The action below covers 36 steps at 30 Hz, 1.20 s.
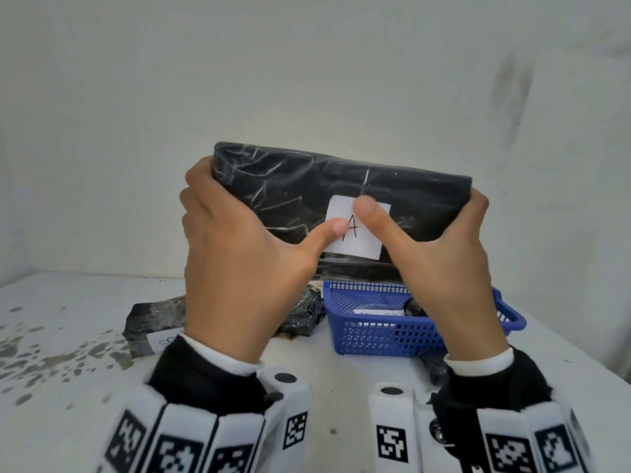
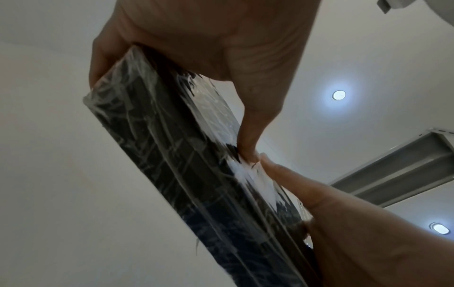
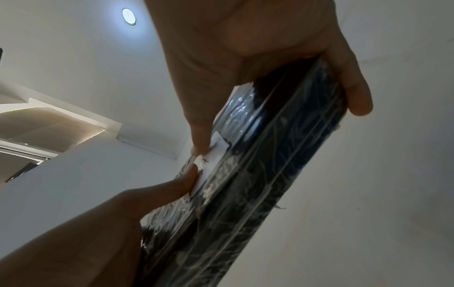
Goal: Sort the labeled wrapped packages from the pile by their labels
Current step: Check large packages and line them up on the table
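A flat black package (image 1: 307, 192) wrapped in clear film is held upright in the air in front of the wall. Its white label (image 1: 358, 238) reads "A". My left hand (image 1: 235, 254) grips its left end, fingers behind and thumb on the label's left edge. My right hand (image 1: 440, 264) grips the right end, thumb pressing the label's top. The left wrist view shows the package (image 2: 172, 155) edge-on in my left hand (image 2: 209, 38). The right wrist view shows the package (image 3: 270, 165), its label (image 3: 216, 153) and my right hand (image 3: 245, 48).
On the white speckled table (image 1: 68, 387) lies a pile of black wrapped packages (image 1: 157, 322), one with a white label. A blue plastic basket (image 1: 386, 332) stands right of it, holding a labeled package. Another small black package (image 1: 433, 367) lies in front of the basket.
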Tool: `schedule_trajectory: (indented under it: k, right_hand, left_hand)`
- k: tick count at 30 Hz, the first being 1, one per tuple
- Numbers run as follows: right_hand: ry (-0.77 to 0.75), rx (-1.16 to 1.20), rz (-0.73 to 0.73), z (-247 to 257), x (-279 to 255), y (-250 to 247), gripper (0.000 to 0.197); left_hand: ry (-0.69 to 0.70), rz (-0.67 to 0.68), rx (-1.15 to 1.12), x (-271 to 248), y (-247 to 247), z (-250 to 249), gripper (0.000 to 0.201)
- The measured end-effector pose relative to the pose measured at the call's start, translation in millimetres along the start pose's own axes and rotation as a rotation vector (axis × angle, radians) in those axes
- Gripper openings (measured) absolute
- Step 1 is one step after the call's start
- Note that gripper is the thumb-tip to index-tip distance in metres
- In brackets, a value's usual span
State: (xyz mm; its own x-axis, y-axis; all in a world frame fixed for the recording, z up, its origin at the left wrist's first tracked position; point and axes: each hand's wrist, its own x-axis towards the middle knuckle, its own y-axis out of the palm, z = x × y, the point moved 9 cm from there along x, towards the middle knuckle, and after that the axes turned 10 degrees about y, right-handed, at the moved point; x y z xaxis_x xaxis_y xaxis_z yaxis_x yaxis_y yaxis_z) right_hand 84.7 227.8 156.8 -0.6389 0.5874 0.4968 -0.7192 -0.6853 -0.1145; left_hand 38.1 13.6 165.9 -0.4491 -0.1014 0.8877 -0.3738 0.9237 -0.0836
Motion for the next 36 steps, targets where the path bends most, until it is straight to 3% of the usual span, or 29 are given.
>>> schedule_trajectory:
  k: [4, 8, 15, 21, 26, 30, 34, 36]
  right_hand:
    - [-0.019, -0.013, -0.019, 1.7, 0.1, -1.8, 0.093]
    - [-0.011, 0.039, -0.020, 4.3, 0.5, -7.3, 0.077]
    - [0.055, 0.054, 0.048, -2.0, 6.4, -9.3, 0.048]
    - [0.099, 0.014, 0.117, -4.8, 10.8, -7.1, 0.039]
    - [0.097, 0.005, 0.106, -6.5, 13.4, -13.1, 0.038]
    - [0.147, -0.024, 0.091, -15.0, 17.8, -22.5, 0.037]
    - [-0.012, -0.281, 0.027, -4.4, 16.8, -29.5, 0.049]
    - [-0.146, -0.260, 0.104, 10.1, 9.3, -20.1, 0.057]
  left_hand:
    - [-0.063, -0.013, -0.009, -2.0, -0.6, 4.3, 0.097]
    - [-0.163, 0.003, -0.083, 0.3, -1.1, 13.8, 0.084]
    - [-0.199, 0.010, -0.106, 2.7, -4.0, 24.3, 0.090]
    - [-0.224, 0.020, -0.178, 4.4, -3.8, 31.6, 0.052]
    - [-0.225, 0.125, -0.217, 7.7, -0.3, 31.6, 0.041]
    - [-0.262, 0.163, -0.351, 9.3, 2.6, 31.3, 0.048]
    - [-0.200, 0.146, -0.383, 12.9, -0.9, 27.6, 0.043]
    - [-0.163, 0.212, -0.357, 11.7, 3.0, 23.0, 0.043]
